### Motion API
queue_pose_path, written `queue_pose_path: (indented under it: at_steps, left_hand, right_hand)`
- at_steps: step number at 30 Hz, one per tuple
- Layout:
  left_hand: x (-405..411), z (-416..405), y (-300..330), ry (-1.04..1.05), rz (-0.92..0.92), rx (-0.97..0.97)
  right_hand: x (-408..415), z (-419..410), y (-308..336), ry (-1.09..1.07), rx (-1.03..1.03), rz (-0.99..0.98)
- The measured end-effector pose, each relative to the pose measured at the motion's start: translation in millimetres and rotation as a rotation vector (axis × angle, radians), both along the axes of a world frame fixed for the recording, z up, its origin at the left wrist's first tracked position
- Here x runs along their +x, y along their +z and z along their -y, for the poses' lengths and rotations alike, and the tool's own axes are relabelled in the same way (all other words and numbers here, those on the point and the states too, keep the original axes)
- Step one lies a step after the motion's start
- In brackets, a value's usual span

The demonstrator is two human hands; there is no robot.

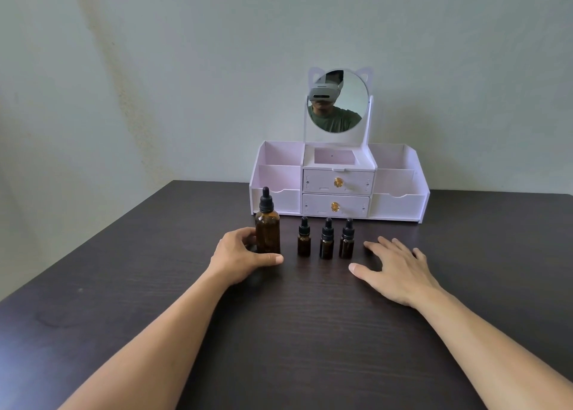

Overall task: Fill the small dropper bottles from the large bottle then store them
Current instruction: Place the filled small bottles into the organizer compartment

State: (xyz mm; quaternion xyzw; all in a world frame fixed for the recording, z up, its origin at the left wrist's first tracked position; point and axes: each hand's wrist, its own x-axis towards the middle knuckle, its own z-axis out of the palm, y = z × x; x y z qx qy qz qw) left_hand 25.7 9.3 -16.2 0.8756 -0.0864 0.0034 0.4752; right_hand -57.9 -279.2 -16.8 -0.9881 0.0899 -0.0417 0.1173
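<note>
Dark wood tabletop (279, 332), its near half bare. One large amber bottle (267, 231) and three small dropper bottles (327, 239) stand unlabelled before a white organiser (339, 189) at the far edge. Left hand (240, 256) cups the large bottle; right hand (393, 268) lies flat, fingers spread.

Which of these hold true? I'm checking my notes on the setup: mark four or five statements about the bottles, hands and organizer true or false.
1. The left hand is wrapped around the large bottle. True.
2. The right hand holds a small bottle. False: it lies open on the table, beside the rightmost small bottle.
3. Three small bottles stand capped in a row. True.
4. Both drawers of the organizer are pulled out. False: both are closed.
5. The large bottle's dropper cap is off. False: it is on.
</note>
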Motion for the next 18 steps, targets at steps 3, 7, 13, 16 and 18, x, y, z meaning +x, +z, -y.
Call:
queue_pose_path:
  at_steps: [3,7,13,16,18]
  left_hand:
    - [2.9,2.0,-1.7,0.034,0.015,-0.028]
    - [9.2,4.9,-2.1,0.103,0.022,-0.061]
    - [27.3,21.1,0.5,0.153,0.079,-0.025]
    - [38.3,34.6,2.4,0.164,0.095,0.01]
    - [45.8,43.1,2.5,0.183,0.098,0.014]
  right_hand:
    - [-1.2,-0.3,-0.5,0.006,-0.003,0.004]
    - [-1.2,-2.1,-1.3,0.008,-0.009,-0.002]
    - [0.1,-2.4,-1.7,0.009,-0.006,0.006]
    - [0.8,-0.6,-2.6,0.008,0.003,0.01]
    - [0.9,0.2,-2.7,0.007,0.007,0.009]
